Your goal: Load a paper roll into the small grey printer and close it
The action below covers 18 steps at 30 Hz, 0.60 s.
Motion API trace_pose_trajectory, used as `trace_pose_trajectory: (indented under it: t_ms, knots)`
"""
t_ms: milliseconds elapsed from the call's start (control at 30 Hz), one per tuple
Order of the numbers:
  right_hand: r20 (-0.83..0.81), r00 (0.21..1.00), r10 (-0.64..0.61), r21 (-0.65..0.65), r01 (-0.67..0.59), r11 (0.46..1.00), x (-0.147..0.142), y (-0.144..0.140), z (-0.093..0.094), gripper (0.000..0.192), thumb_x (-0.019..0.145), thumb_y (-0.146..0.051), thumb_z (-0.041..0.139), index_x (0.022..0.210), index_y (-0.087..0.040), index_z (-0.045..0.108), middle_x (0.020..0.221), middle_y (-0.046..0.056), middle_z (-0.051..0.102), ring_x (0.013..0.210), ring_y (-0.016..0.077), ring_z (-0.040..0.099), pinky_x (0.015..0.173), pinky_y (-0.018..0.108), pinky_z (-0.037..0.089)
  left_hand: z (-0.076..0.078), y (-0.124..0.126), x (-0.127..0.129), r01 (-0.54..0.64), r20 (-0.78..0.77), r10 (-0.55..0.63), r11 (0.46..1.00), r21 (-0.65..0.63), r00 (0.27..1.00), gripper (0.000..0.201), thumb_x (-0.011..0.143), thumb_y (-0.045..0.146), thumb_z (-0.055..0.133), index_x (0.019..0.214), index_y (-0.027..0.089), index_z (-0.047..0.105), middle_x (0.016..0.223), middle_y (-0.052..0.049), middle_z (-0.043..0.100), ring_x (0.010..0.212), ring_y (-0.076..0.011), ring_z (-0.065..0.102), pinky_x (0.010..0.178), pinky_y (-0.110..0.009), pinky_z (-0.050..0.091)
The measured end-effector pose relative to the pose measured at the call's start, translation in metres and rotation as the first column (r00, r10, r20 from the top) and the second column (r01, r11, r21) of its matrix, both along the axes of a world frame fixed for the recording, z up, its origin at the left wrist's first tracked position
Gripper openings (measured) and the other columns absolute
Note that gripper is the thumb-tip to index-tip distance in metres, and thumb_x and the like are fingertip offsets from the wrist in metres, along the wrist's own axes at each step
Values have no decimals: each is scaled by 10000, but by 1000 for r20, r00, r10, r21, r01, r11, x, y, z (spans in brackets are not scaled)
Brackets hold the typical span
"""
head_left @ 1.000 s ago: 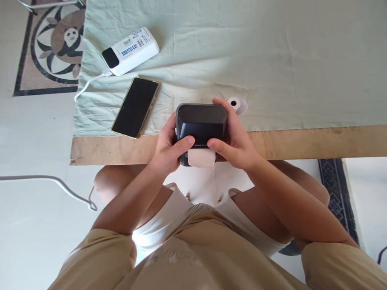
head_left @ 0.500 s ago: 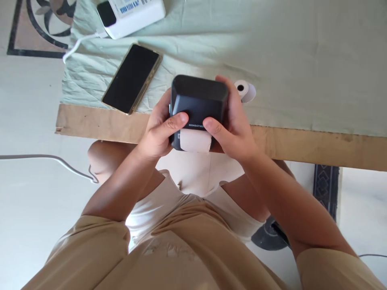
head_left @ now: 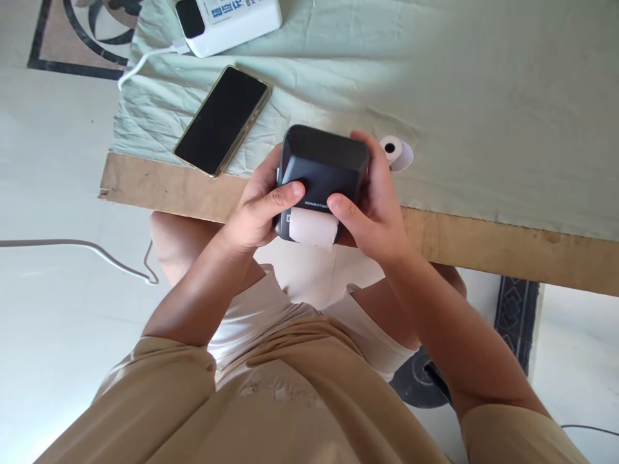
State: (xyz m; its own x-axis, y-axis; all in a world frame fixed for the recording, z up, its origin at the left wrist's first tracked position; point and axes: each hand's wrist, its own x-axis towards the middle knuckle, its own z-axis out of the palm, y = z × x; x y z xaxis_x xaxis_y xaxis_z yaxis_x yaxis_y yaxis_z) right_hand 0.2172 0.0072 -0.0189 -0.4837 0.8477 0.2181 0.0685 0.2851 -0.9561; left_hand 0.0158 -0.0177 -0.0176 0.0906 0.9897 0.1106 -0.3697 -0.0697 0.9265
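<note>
Between my two hands is a black label printer [head_left: 322, 171] with small white lettering on its top, held over the near edge of the table. A strip of white label paper [head_left: 313, 227] sticks out of its side facing me. My left hand [head_left: 258, 203] grips the printer's left side, thumb resting on top. On the right side, my right hand [head_left: 372, 209] is wrapped round it, its thumb near the lettering. The fingers underneath are hidden. Just beyond my right fingers, a small roll of white paper [head_left: 399, 153] lies on the cloth.
A dark-screened phone [head_left: 222, 120] in a clear case lies on the green cloth [head_left: 474, 129] at the left. Behind it is a white power bank [head_left: 236, 29] with a white cable [head_left: 145, 59] plugged in. A bare wooden edge [head_left: 483, 248] runs along the table's front.
The camera view has turned slightly, so the table now slants more. The printer tilts a little with it; both hands keep the same grip.
</note>
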Motion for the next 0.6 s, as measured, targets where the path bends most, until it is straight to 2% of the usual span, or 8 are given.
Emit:
trace_pose_trajectory:
  t_ms: [100, 200, 367, 433, 500, 600]
  knots:
    - [-75, 996, -54, -52, 51, 997, 1, -3, 6, 778, 975, -815, 620, 1623, -504, 323, 1563, 17, 586, 1495, 346, 627, 1276, 622, 582, -1, 0, 1, -37, -53, 36, 999, -18, 998, 625, 889, 661, 823, 1323, 222, 726, 1053, -83, 731, 910, -278, 762, 705, -346, 582]
    - [-32, 998, -56, -123, 52, 991, 2, -7, 14, 823, 932, -813, 697, 1607, -475, 369, 1584, 40, 581, 1536, 373, 586, 1323, 620, 543, -5, -1, -2, -60, -68, 58, 998, -36, 996, 654, 826, 713, 877, 1266, 252, 731, 1028, -77, 740, 986, -344, 800, 761, -405, 624]
    - [5, 998, -59, -194, 59, 979, 2, -11, 23, 913, 895, -896, 658, 1626, -497, 283, 1576, 55, 528, 1672, 419, 440, 1341, 654, 507, -4, -2, -5, -5, -38, 1, 995, -103, 999, 783, 757, 757, 928, 1320, 246, 743, 1003, -88, 766, 825, -313, 774, 691, -416, 616]
    - [15, 998, -54, -203, 56, 978, 1, -12, 24, 971, 866, -927, 655, 1636, -494, 252, 1552, 70, 526, 1712, 428, 376, 1337, 671, 501, -1, 0, -5, -25, -20, 23, 993, -115, 1000, 748, 752, 724, 951, 1290, 238, 767, 1025, -82, 782, 875, -317, 793, 701, -387, 621]
    - [17, 999, -50, -210, 52, 976, 2, -12, 26, 991, 850, -923, 673, 1628, -477, 251, 1538, 83, 536, 1716, 424, 360, 1353, 678, 480, 0, 3, -5, 19, -18, -22, 989, -146, 1000, 749, 711, 655, 1006, 1281, 227, 777, 1118, -100, 820, 968, -346, 804, 748, -389, 647]
    - [21, 997, -68, -214, 71, 974, 3, -13, 27, 946, 858, -892, 693, 1593, -465, 278, 1559, 87, 540, 1727, 406, 341, 1390, 669, 444, -1, 6, -3, 62, 20, -60, 988, -141, 998, 801, 674, 658, 1027, 1296, 218, 778, 1153, -119, 831, 993, -380, 817, 756, -421, 667]
